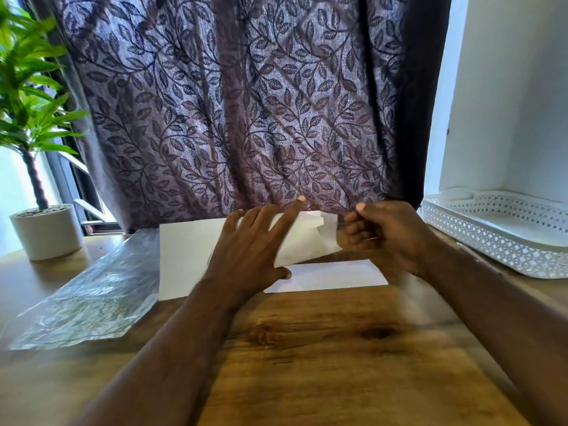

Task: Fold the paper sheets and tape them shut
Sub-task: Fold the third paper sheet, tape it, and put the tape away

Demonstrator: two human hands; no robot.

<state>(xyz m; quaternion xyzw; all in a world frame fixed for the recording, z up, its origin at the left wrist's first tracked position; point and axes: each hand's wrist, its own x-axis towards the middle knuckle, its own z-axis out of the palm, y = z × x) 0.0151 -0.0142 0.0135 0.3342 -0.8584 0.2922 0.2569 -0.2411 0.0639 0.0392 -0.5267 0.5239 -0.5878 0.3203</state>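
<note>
At frame centre the left hand point(249, 250) lies spread on the paper sheets point(187, 259), while the blurred right hand point(387, 238) curls at their right edge, grip unclear.

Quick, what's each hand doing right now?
Left hand: open, fingers spread flat on the paper.
Right hand: fingers curled beside the paper's edge; blurred, grip cannot be told.

A purple leaf-patterned curtain point(233, 112) hangs behind the wooden table point(307, 348), with a white wall point(507, 103) at right.
</note>
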